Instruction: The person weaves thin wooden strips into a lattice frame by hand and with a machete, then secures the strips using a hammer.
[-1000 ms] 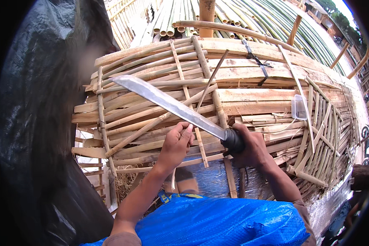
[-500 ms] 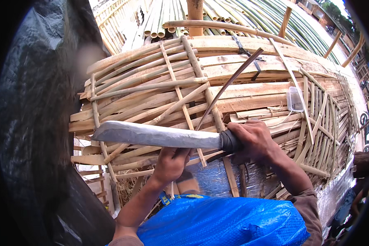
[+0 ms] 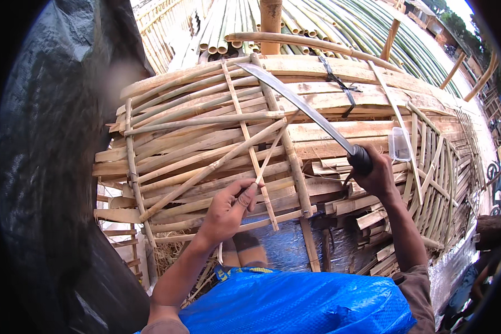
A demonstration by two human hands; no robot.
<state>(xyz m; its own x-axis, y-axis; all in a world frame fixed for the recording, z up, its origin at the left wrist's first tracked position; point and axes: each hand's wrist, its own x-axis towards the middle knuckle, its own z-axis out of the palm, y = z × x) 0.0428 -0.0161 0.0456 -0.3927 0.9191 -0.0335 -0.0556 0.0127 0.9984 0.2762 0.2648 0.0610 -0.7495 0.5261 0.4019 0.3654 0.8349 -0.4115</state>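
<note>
Left hand [image 3: 226, 211] pinched, right hand [image 3: 377, 175] fisted, raised

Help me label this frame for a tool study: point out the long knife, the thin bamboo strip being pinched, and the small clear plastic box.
long knife [image 3: 303, 106], head view, middle of the blade.
thin bamboo strip [image 3: 271, 151], head view, mid-length above the fingers.
clear plastic box [image 3: 399, 143], head view, its front face.

Outdoors, daylight; black plastic sheet [image 3: 44, 167] left, long bamboo poles [image 3: 339, 22] laid beyond, trees far right.

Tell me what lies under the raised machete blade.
Under the machete blade lies a lattice of split bamboo strips. The left hand pinches a thin sliver there. What lies beneath the lattice is covered.
</note>
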